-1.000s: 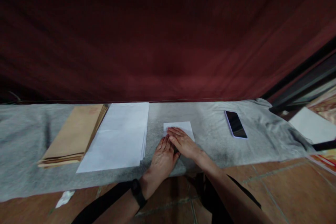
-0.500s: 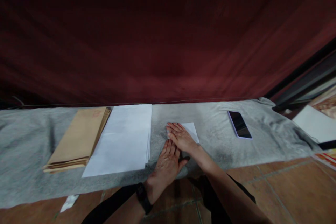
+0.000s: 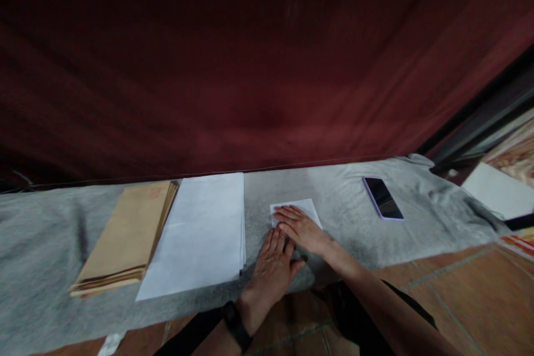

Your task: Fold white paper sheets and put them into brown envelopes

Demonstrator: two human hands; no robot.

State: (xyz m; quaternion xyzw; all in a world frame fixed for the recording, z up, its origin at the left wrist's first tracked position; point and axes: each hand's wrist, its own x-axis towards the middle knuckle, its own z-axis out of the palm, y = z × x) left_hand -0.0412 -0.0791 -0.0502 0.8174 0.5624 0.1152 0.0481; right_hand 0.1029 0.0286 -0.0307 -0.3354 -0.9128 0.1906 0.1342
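A small folded white paper [image 3: 306, 207] lies flat on the grey cloth, partly covered by my hands. My right hand [image 3: 301, 228] rests palm down on it, fingers stretched out toward its left side. Just below, my left hand [image 3: 273, 264] lies flat with its fingers extended, the fingertips at the paper's lower left edge and close beneath my right fingers. A dark watch [image 3: 236, 325] is on my left wrist. To the left of my hands lies a stack of large white paper sheets [image 3: 200, 233].
Brown envelopes [image 3: 120, 239] are stacked left of the sheets. A phone in a purple case [image 3: 382, 198] lies to the right on the grey cloth [image 3: 342, 189]. Dark red fabric [image 3: 267, 94] rises behind. Tiled floor [image 3: 467, 300] shows along the front, with a white scrap [image 3: 111, 343].
My right hand has slid slightly down over the paper, so more of its upper edge shows. My left hand stays flat beside it. The view has shifted a little.
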